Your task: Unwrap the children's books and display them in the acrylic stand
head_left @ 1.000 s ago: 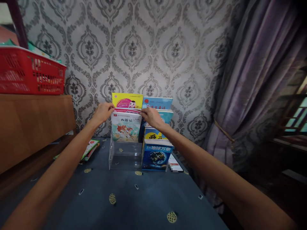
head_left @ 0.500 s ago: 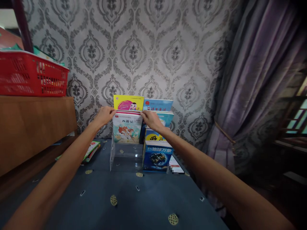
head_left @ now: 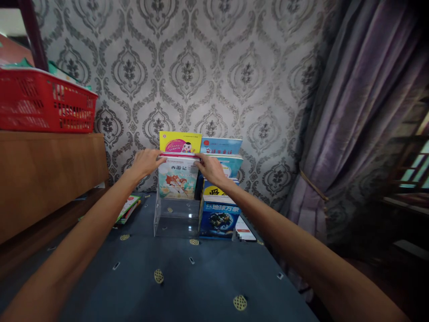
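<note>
Both left hand (head_left: 146, 162) and right hand (head_left: 212, 170) pinch the white book (head_left: 177, 182).
Upright below both, one top corner at each.

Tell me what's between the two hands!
Between the left hand and right hand, the head view shows the top of the white book and a pink edge behind it. The yellow book stands farther back.

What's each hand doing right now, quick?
Left hand: closed, pinching the white-covered book near its top-left corner.
Right hand: closed, pinching its top-right corner.
</note>
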Demonstrator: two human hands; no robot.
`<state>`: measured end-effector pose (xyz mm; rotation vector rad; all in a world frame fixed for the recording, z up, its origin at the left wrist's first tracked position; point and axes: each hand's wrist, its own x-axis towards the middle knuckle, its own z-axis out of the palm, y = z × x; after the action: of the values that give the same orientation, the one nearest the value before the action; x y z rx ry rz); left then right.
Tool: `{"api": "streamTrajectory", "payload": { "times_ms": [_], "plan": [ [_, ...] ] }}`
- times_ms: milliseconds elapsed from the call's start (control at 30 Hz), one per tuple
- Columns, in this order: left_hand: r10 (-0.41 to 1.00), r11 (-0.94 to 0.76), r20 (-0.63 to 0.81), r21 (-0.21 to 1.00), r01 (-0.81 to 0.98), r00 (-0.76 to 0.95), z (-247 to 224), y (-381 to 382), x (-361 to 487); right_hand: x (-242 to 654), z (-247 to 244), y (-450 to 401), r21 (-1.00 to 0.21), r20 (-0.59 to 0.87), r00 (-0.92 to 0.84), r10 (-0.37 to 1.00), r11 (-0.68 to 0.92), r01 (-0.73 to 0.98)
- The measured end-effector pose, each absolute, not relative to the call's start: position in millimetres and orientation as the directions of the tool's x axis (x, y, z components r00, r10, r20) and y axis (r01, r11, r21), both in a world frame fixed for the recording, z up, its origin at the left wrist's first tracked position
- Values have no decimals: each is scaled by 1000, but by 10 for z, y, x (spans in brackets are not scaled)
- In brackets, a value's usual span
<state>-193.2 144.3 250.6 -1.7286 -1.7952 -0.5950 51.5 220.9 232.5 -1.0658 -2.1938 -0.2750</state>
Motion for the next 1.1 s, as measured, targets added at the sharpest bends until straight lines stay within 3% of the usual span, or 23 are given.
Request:
{"api": "streamTrajectory", "payload": {
  "times_ms": [233,533,1100],
  "plan": [
    [772,114,635,-158,981,13,2485,1462,-1944,483,2339,2178,-93,642,-419,642,608,788],
    [783,142,621,-156,977,-14,2508,1514,-1901,406,2391,2173,-34,627,-409,663,547,836],
    [728,-28,680,149,988,-82,2335,1804,-2090,289,2499,2143,97,595,-402,696,434,895]
  ]
}}
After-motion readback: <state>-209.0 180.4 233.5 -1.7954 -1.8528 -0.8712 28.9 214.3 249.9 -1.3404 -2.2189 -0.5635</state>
